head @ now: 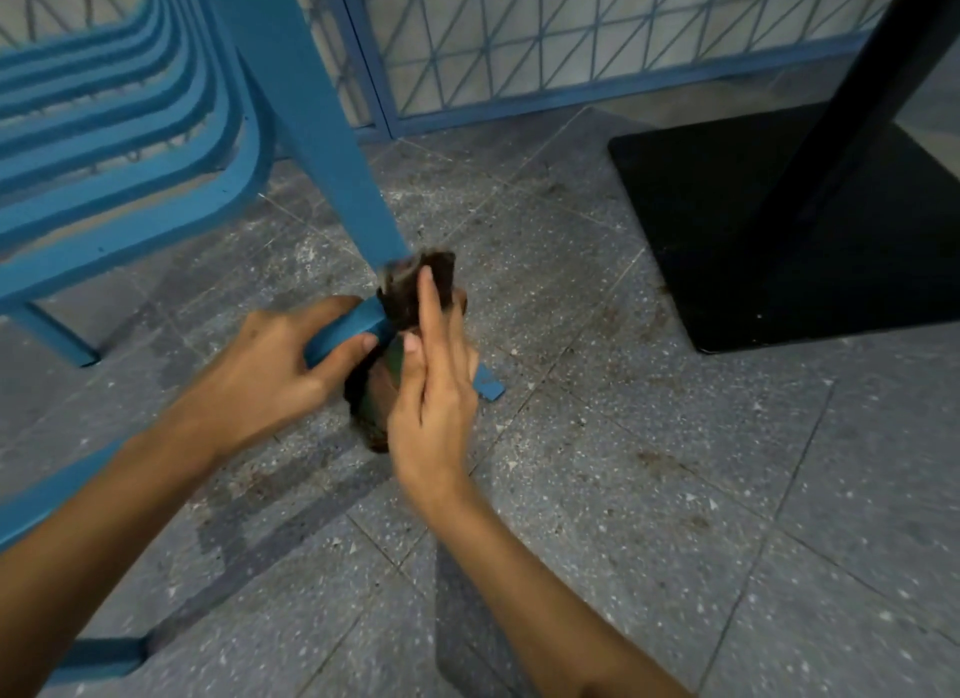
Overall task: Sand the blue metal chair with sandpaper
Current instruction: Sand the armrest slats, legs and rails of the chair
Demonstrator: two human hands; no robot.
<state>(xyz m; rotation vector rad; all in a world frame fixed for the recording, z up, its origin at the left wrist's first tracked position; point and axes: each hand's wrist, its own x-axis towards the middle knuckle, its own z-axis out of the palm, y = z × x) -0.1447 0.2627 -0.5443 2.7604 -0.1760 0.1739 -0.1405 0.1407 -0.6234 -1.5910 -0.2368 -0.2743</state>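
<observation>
Down by the speckled grey floor, the left hand wraps its fingers around a low bar of the blue metal chair. Just beside it, the right hand presses a dark sheet of sandpaper against the chair leg, fingers straight and close together. A black table base stands well apart.

You're over a grey speckled tile floor, grout lines running diagonal, with brownish stains and dust. A black square base plate sits on it upper right, its black post rising out of frame. Behind runs a blue-framed lattice panel, backing pale. Light is dim and even.
</observation>
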